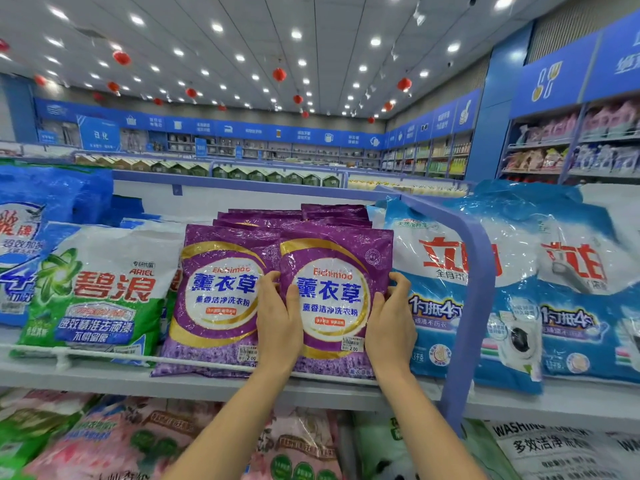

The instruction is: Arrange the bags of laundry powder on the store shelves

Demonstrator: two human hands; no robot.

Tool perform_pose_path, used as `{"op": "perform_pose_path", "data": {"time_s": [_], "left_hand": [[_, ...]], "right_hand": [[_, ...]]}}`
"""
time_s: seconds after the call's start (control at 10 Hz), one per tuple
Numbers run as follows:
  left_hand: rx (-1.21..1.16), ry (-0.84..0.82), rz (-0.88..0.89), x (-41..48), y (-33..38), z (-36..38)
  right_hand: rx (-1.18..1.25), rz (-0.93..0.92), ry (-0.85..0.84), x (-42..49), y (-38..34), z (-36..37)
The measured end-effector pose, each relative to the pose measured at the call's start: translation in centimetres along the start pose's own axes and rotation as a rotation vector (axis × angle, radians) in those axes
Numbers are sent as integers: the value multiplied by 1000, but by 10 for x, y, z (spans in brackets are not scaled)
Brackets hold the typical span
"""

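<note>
A purple bag of lavender laundry powder (334, 292) stands at the front of the top shelf (207, 386). My left hand (278, 327) grips its left edge and my right hand (391, 323) grips its right edge, thumbs on the front. A second purple bag (218, 299) stands just to its left, with more purple bags (294, 216) stacked behind. Further left leans a green and white bag (100, 292). Blue and white bags (440, 289) fill the shelf to the right.
A lilac shelf divider bar (474, 292) curves down right of my right hand. A white wire rail (104, 355) runs along the shelf front. Pink bags (121, 438) lie on the shelf below. Blue bags (20, 244) sit at far left.
</note>
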State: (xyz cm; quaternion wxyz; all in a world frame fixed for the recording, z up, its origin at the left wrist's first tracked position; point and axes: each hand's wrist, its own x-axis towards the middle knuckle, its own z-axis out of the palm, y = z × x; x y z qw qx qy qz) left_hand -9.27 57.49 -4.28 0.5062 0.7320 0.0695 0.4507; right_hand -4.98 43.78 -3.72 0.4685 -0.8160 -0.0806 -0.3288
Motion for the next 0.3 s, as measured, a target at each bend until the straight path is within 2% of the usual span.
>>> {"op": "perform_pose_path", "data": {"time_s": [0.1, 0.2, 0.3], "left_hand": [[30, 16, 1, -4, 2, -1], [96, 40, 39, -9, 7, -5], [100, 68, 147, -35, 5, -17]], "right_hand": [[152, 7, -113, -5, -8, -13], [286, -64, -119, -28, -3, -30], [365, -114, -47, -68, 11, -50]]}}
